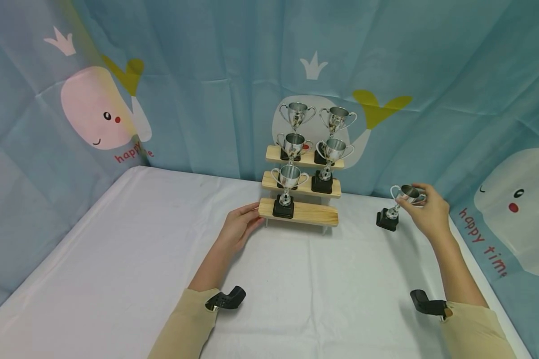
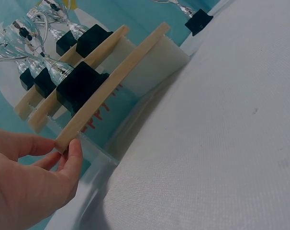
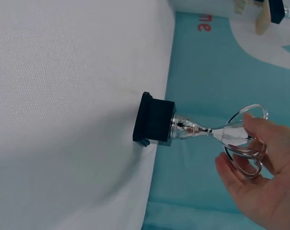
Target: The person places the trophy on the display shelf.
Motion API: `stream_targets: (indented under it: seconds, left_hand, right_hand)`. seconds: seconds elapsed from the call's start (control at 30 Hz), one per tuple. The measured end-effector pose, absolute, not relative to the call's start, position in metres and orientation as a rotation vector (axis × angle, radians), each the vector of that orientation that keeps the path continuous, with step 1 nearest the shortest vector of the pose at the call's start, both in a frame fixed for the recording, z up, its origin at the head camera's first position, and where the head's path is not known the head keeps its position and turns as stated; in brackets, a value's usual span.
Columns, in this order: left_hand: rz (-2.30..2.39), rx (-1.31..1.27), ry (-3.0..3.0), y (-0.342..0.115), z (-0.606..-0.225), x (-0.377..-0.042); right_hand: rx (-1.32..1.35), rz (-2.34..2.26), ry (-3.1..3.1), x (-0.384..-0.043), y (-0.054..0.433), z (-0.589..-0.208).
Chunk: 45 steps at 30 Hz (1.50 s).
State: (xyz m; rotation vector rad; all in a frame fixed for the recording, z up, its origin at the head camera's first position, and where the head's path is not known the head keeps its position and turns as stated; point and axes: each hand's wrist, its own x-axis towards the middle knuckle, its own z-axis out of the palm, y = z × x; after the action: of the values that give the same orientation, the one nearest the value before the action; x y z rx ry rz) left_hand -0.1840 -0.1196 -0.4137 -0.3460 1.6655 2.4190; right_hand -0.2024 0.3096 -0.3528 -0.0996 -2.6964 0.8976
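A small silver trophy [image 1: 391, 212] with a black base is held by its cup in my right hand [image 1: 431, 213], off to the right of a stepped wooden rack. In the right wrist view, thumb and fingers grip the cup [image 3: 236, 135] between its handles, and the black base [image 3: 157, 120] hangs close over the white cloth. My left hand [image 1: 239, 228] pinches the left end of the rack's lowest board [image 1: 314, 213]. That board [image 2: 121, 72] sits between thumb and fingers in the left wrist view. One trophy [image 1: 289, 182] stands on its left part.
Two trophies stand on the middle board [image 1: 303, 184] and two on the top board [image 1: 307, 157]. Clear supports carry the boards. A white cloth [image 1: 161, 279] covers the table, and a blue printed curtain [image 1: 197, 99] hangs behind and at both sides.
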Motion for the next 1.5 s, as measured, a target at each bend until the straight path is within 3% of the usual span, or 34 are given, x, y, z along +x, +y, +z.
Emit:
stream_targets:
  seconds: [0.8, 1.5]
  left_hand:
    - [2.417, -0.322, 1.682, -0.12, -0.415, -0.184]
    - [2.412, -0.322, 1.7, -0.12, -0.415, -0.184]
  right_hand:
    - [-0.09, 0.906, -2.665, -0.185, 0.297, -0.347]
    - [0.039, 0.962, -2.598, -0.164, 0.252, -0.328]
